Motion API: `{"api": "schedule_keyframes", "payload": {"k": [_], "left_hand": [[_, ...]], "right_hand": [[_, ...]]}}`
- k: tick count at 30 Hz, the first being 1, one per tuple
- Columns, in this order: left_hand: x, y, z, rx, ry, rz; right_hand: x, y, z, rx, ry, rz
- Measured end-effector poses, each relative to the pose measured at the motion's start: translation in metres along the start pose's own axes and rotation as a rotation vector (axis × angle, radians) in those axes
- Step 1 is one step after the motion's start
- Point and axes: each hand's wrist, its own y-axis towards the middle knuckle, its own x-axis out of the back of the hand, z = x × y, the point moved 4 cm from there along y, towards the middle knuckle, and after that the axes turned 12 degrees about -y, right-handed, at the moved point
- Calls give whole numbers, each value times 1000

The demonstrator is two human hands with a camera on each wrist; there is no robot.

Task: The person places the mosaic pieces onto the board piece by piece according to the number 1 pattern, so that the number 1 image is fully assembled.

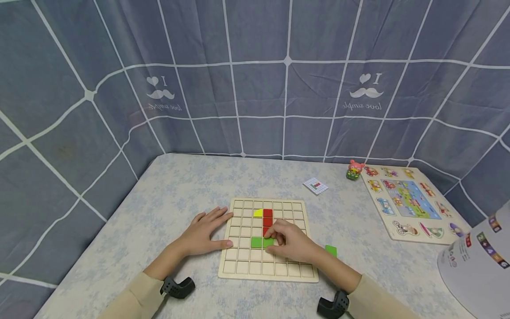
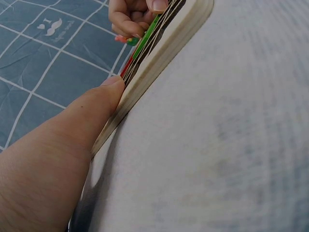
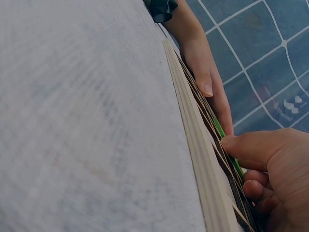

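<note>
A wooden grid board (image 1: 243, 267) lies flat on the table. My left hand (image 1: 203, 235) rests at its left edge with fingers spread and thumb on the rim. Over the middle of the board, my right hand (image 1: 292, 241) has thumb and forefinger at the right end of green tiles (image 1: 256, 242), pinching there; the fingertips hide part of them. Red tiles (image 1: 268, 217) run in a column just above, their lower end partly covered by my fingers. A yellow rounded tile (image 1: 258, 213) sits left of the red. In the right wrist view, my thumb touches the green edge (image 3: 219, 126).
A loose green piece (image 1: 331, 250) lies right of the board, beside my right forearm. Behind the board is a small pattern card (image 1: 315, 186). Farther right are a toy figure (image 1: 353, 170), a picture puzzle board (image 1: 380, 221) and a white tub (image 1: 474, 266).
</note>
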Motion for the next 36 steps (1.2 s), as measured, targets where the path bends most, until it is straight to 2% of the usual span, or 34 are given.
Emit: {"api": "schedule_keyframes", "payload": {"k": [21,29,36], "left_hand": [[0,0,1,-3,0,9],[0,0,-1,-17,9,-9],[0,0,0,-13,11,-1]], "right_hand": [[4,0,1,-19,62,14],[13,-8,-2,-30,108,15],[21,-14,-11,-55,96,-18]]}}
